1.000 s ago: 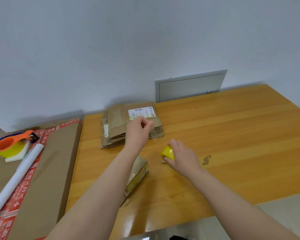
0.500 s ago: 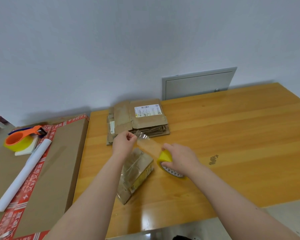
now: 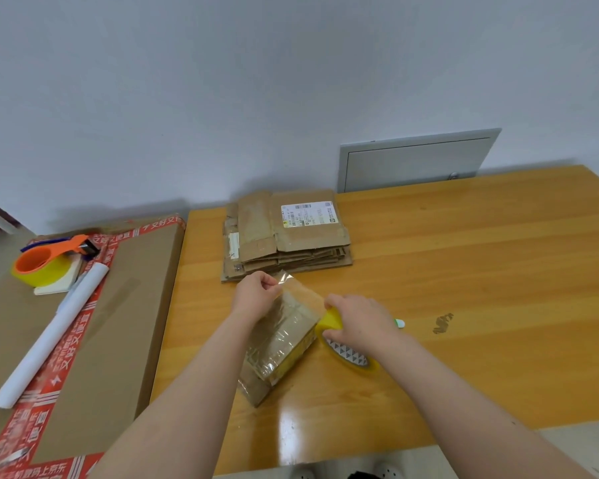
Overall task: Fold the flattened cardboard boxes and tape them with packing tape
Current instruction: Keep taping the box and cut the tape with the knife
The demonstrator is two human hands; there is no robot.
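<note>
Left hand [image 3: 255,295] pinches tape edge [image 3: 285,277], right hand [image 3: 360,319] grips roll [image 3: 350,357].

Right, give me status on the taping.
Left hand pinches end of tape strip; right hand grips yellow tape roll. Strip stretched over small cardboard box. Flattened box stack behind, clear of the work.

taut tape strip [image 3: 301,292] above small box [image 3: 284,347]

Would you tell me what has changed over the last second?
The left hand, pinching a clear strip, drew back from the stack of flattened boxes toward the person, pulling it off the tape roll held by the right hand; it now spans above the small box. Stack and small box stayed put.
</note>
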